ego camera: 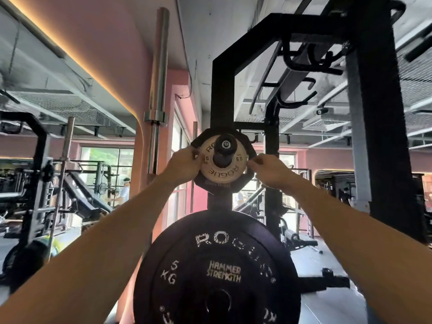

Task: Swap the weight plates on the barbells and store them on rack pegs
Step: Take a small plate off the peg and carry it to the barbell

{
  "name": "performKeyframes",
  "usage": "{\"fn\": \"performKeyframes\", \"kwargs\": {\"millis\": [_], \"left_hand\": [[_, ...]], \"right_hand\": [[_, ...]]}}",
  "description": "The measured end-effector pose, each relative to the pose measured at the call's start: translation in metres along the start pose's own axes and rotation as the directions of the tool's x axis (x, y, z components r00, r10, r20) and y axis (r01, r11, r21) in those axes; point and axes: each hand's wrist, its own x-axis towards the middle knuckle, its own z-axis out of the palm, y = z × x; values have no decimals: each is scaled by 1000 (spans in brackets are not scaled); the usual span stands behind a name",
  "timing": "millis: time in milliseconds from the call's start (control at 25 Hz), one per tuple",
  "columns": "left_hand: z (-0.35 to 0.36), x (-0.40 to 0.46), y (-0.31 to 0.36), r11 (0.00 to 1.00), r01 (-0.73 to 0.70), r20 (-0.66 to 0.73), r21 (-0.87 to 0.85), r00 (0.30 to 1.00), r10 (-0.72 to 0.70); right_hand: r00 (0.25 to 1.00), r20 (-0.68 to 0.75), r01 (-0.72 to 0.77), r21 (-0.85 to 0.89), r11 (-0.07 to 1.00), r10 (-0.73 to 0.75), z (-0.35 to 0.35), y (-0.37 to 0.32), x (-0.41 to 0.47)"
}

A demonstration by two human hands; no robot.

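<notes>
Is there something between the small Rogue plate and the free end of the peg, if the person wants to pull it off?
Nothing visible blocks it. The small plate is the front one on the peg, with a black plate behind it. The left hand and right hand grip its edges.

This was a gym. A black steel rack stood in the middle with pegs carrying a small pale Rogue plate and, nearer, a large black bumper plate marked Hammer Strength. A chrome barbell stood upright against the pink wall. More racks and benches filled the far left.
</notes>
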Motion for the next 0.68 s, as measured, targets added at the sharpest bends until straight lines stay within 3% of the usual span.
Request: {"fn": "performKeyframes", "kwargs": {"millis": [240, 400, 480, 680], "left_hand": [[20, 30, -12, 1000, -31, 1, -1, 1000, 31], [15, 29, -5, 989, 54, 21, -139, 998, -51], [7, 24, -1, 968, 75, 48, -238, 997, -66], [-26, -6, 28, 973, 88, 36, -213, 996, -82]], "right_hand": [[996, -62, -56, 120, 991, 64, 29, 6, 33], [992, 0, -118, 350, 929, 126, 29, 4, 29], [993, 39, -114, 432, 895, 108, 24, -1, 19], [996, 62, -87, 511, 855, 64, 0, -17, -12]]}}
